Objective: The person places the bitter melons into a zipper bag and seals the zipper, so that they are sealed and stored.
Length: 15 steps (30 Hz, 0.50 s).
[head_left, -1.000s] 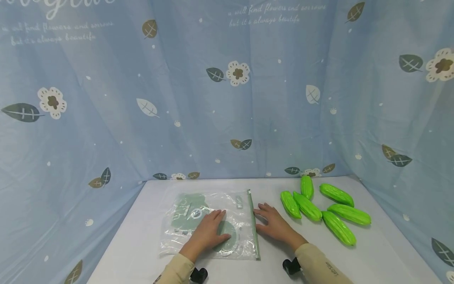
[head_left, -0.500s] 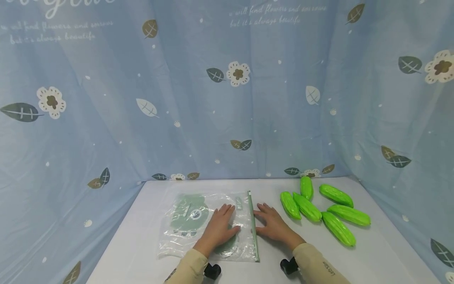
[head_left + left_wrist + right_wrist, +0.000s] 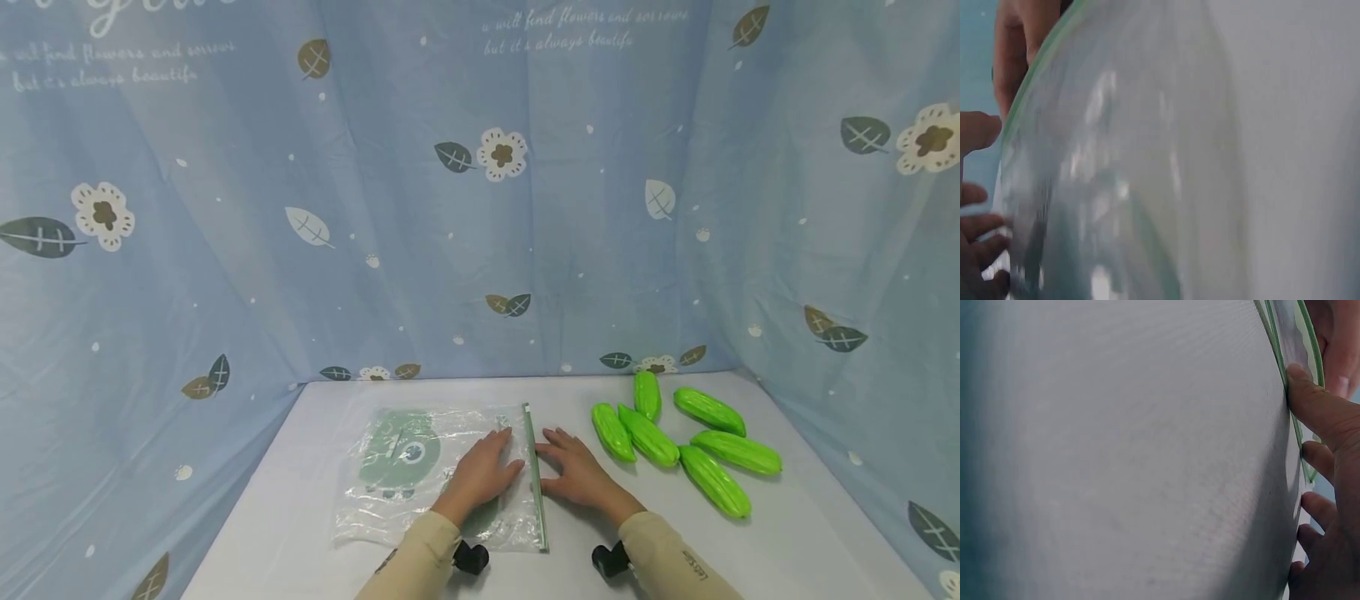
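A clear plastic zip bag (image 3: 465, 421) with a green printed creature lies flat on the white table, its green zip edge (image 3: 531, 442) towards the right. My left hand (image 3: 480, 473) rests on the bag just left of that edge, fingers spread and fairly straight. My right hand (image 3: 579, 473) lies across the edge from it, thumb and fingertips touching the zip side. In the right wrist view, the right thumb (image 3: 1316, 403) meets one green strip, and a second green strip (image 3: 1311, 331) stands apart from it near the other hand.
Several bright green, ridged, cucumber-like vegetables (image 3: 650, 436) lie to the right of the bag. A blue patterned curtain (image 3: 480, 250) hangs behind and along both sides of the white table (image 3: 285, 508).
My left hand has slid right across the bag, closer to the zip edge. My right hand has stayed nearly still, and the vegetables have not moved.
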Available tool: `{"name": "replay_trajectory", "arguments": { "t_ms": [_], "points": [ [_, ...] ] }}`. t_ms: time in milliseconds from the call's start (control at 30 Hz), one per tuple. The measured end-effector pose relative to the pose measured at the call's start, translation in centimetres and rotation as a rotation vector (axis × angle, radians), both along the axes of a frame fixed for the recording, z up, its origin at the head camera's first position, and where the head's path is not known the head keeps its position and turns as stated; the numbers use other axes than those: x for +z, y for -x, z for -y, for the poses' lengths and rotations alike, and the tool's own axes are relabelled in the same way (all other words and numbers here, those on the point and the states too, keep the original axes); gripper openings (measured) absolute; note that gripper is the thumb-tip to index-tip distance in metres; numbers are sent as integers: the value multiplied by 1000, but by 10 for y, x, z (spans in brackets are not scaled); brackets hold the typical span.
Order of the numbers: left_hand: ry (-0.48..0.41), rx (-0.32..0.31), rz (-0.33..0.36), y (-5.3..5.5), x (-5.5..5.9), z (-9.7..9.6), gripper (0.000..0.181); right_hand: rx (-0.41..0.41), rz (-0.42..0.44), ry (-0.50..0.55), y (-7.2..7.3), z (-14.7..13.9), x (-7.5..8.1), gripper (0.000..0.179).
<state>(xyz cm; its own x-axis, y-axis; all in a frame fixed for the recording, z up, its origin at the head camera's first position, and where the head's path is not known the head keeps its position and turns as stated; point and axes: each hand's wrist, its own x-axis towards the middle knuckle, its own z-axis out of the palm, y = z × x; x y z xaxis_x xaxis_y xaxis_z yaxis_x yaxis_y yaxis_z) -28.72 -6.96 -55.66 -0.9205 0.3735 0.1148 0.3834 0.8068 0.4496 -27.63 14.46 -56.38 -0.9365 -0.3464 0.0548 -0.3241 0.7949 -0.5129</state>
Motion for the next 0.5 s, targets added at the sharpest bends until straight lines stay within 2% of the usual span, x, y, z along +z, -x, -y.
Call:
{"name": "replay_trajectory", "arguments": {
  "t_ms": [100, 333, 500],
  "points": [
    [-9, 36, 6, 0, 2, -9, 67, -2, -1, -2, 0, 0, 0, 63],
    [14, 92, -52, -4, 1, -23, 77, 3, -17, 2, 2, 1, -5, 63],
    [29, 125, -47, -4, 0, -32, 81, 5, -30, 7, 2, 0, -7, 61]
  ]
}}
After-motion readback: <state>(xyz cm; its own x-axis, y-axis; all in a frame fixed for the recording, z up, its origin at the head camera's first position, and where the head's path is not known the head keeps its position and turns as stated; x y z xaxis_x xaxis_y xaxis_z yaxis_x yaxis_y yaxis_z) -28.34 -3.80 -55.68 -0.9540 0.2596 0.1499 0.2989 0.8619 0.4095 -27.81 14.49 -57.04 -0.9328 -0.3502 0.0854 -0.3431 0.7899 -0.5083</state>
